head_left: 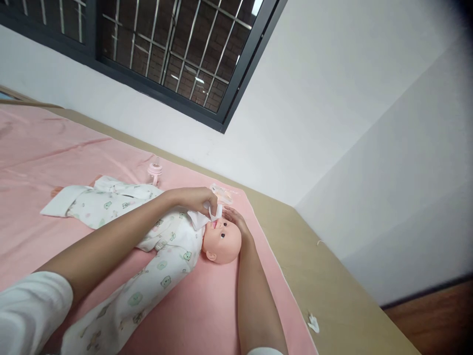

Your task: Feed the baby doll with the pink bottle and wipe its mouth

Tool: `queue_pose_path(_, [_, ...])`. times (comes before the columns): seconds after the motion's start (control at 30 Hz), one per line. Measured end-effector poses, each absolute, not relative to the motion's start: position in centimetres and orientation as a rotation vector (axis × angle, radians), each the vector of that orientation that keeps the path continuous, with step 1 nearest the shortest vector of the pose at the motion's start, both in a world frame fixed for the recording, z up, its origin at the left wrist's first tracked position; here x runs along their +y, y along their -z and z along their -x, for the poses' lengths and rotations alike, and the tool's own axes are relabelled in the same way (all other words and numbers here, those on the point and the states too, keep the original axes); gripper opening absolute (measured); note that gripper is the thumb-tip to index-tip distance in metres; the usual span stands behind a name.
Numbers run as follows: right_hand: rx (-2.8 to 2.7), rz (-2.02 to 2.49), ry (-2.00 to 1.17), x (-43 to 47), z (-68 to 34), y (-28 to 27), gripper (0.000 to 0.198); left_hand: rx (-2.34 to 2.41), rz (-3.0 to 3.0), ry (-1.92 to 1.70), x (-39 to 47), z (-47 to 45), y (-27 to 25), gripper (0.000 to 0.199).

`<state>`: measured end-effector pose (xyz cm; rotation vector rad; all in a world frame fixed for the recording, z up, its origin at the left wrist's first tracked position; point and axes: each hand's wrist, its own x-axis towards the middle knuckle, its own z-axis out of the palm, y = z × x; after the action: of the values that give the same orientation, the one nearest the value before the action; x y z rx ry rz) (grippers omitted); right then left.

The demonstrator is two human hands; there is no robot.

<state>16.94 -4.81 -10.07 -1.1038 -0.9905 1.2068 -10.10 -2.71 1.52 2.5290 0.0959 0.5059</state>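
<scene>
One doll (226, 246) in printed clothes lay face up on a pink sheet (210, 310). The left hand (200, 199) pinched one white tissue (197, 220) in bent fingers at the doll's mouth. The right hand (236, 220), open with fingers loosely curved, rested against its head. Just beyond the hands lay one clear packet (222, 194), its contents hard to make out. Farther left stood one pink-collared bottle (154, 170); its contents could not be told. Behind was a barred window (177, 49).
</scene>
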Motion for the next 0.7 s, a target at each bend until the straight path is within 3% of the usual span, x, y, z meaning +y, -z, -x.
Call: queue_pose_path(0.7, [-1.018, 1.146, -1.146, -5.34, -16.30, 9.27, 0.029, 0.119, -2.536, -0.565, -2.88, 9.70, -1.31, 0.015])
